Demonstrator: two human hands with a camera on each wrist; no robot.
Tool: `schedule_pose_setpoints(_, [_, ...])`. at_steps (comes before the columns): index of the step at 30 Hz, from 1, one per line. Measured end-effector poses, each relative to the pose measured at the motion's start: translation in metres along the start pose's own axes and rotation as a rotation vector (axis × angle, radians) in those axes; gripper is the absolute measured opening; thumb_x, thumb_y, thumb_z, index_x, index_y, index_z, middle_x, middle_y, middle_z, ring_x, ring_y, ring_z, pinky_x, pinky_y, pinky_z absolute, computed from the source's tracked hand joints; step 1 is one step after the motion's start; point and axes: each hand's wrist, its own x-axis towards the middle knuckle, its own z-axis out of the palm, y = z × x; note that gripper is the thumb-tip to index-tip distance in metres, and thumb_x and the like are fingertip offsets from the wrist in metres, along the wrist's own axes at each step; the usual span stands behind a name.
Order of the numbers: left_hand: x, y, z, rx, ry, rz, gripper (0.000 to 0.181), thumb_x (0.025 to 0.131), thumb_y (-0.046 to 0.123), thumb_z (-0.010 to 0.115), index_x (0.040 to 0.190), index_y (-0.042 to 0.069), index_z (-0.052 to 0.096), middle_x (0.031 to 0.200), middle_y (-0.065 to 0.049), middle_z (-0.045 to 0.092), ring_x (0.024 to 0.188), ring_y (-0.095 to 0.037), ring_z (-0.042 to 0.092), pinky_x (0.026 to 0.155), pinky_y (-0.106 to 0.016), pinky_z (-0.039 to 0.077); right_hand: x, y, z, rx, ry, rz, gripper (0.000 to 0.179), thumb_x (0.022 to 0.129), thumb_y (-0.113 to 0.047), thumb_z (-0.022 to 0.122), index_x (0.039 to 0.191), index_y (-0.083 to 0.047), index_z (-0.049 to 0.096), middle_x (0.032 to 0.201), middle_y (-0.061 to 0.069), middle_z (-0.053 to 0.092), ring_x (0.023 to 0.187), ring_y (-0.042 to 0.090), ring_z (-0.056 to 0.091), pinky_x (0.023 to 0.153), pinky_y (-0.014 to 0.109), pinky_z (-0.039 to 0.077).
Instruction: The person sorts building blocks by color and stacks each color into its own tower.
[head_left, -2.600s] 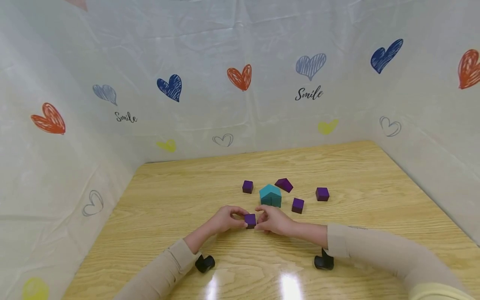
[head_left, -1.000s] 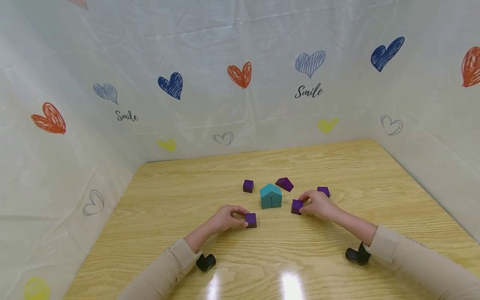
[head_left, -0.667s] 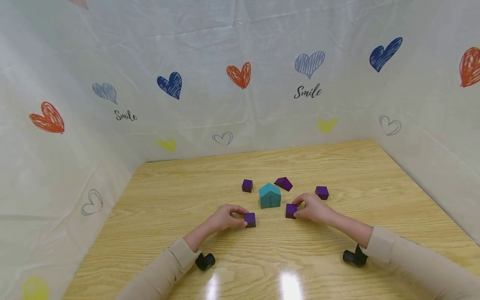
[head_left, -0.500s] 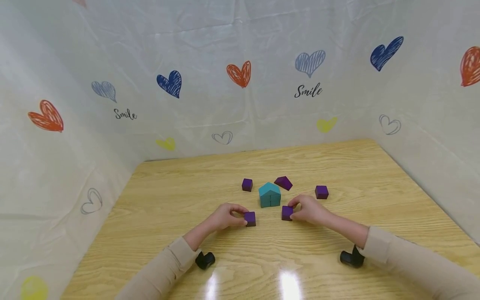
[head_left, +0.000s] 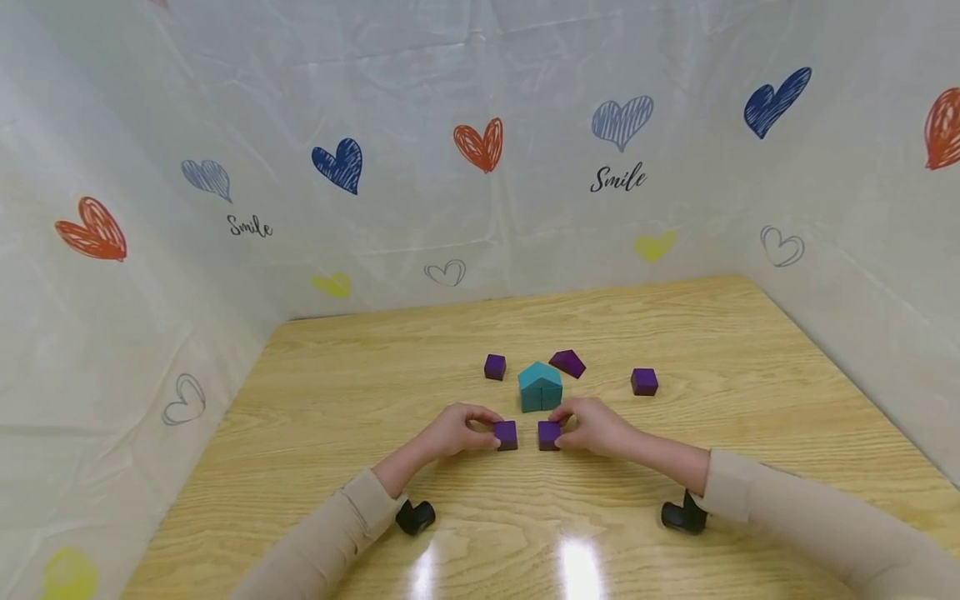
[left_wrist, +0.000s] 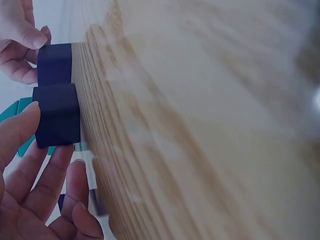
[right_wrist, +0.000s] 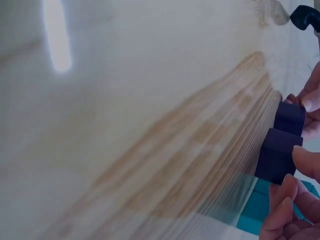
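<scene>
My left hand (head_left: pixel 459 430) pinches a purple cube (head_left: pixel 506 435) between thumb and fingers, low at the table. Facing it, my right hand (head_left: pixel 594 428) pinches another purple cube (head_left: pixel 549 435). A narrow gap parts the two cubes in the head view. Just behind them stands a teal house shape (head_left: pixel 541 388), a peaked block over two smaller ones. In the left wrist view the left hand's cube (left_wrist: pixel 57 116) overlaps the other cube (left_wrist: pixel 55 62); the right wrist view shows the right hand's cube (right_wrist: pixel 278 156) nearer, with the teal blocks (right_wrist: pixel 254 207) beyond.
Two loose purple cubes lie on the wooden table (head_left: pixel 360 367): one cube (head_left: pixel 495 367) left of the teal shape, one cube (head_left: pixel 644 382) to the right. A purple angled block (head_left: pixel 568 363) lies behind the teal shape. A white cloth with printed hearts (head_left: pixel 480 146) surrounds the table.
My right hand left the left hand's cube, took hold of the cube to the right and slid it leftward. My left hand kept its cube, shifting slightly right.
</scene>
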Motion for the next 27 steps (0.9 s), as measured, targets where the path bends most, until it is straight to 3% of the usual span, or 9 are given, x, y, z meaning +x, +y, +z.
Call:
schedule_pose_setpoints(15, [0.002, 0.002, 0.002, -0.011, -0.008, -0.006, 0.031, 0.08, 0.018, 0.072, 0.108, 0.007, 0.066, 0.104, -0.007, 0.064, 0.077, -0.01, 0.054, 0.067, -0.022, 0.045, 0.011, -0.018, 0.012, -0.031, -0.009, 0.006, 0.027, 0.079, -0.008, 0.07, 0.104, 0.002, 0.066, 0.095, 0.008, 0.067, 0.089, 0.02, 0.059, 0.075, 0.031, 0.048])
schedule_pose_setpoints(27, [0.002, 0.004, 0.001, -0.012, -0.012, 0.001, 0.03, 0.08, 0.016, 0.071, 0.108, 0.006, 0.066, 0.104, -0.007, 0.064, 0.078, -0.01, 0.054, 0.068, -0.022, 0.045, 0.015, -0.019, 0.015, -0.075, -0.007, 0.001, 0.027, 0.079, -0.009, 0.07, 0.105, 0.0, 0.066, 0.098, 0.009, 0.067, 0.093, 0.023, 0.06, 0.076, 0.032, 0.049])
